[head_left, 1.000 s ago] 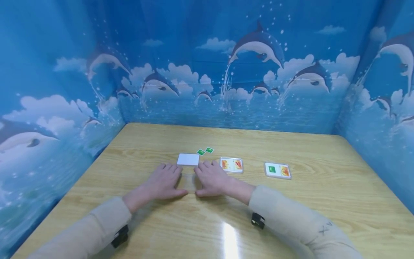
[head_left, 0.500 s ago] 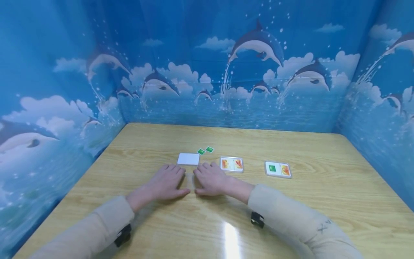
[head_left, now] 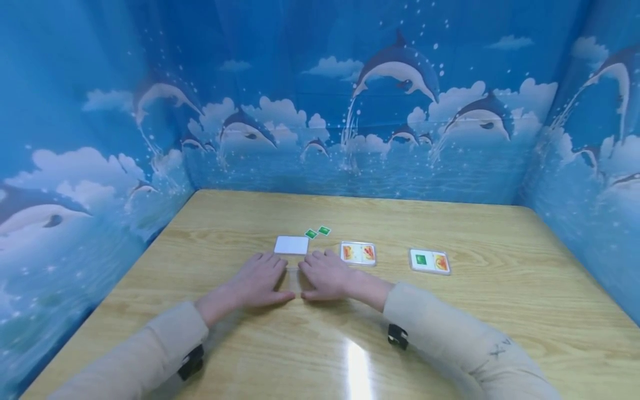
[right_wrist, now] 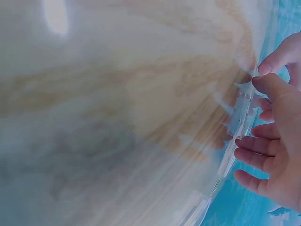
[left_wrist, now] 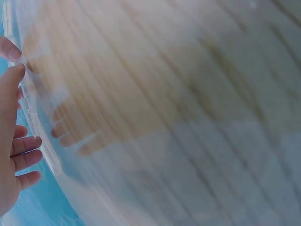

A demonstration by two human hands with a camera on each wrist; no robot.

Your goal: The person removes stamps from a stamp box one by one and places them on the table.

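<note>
In the head view a clear plastic case [head_left: 294, 282] lies low on the table, mostly covered by my two hands. My left hand [head_left: 257, 282] holds its left side, thumb at the near edge and fingers at the far edge. From the opposite side my right hand [head_left: 327, 276] holds it the same way. Both thumb tips nearly meet in the wrist views, where a transparent edge [right_wrist: 242, 110] shows beside the fingertips. Just beyond the hands lies a white card [head_left: 291, 245]. What is inside the case cannot be made out.
Two small green picture tiles [head_left: 311, 234] lie behind the white card. To the right are a clear case with two orange pictures [head_left: 358, 254] and another with a green tile and an orange picture [head_left: 430, 261]. A dolphin-print curtain [head_left: 320, 100] surrounds the wooden table [head_left: 475, 333].
My left hand has shifted slightly to the right, so the gap between the hands is narrower. The cards and tiles lie where they were.
</note>
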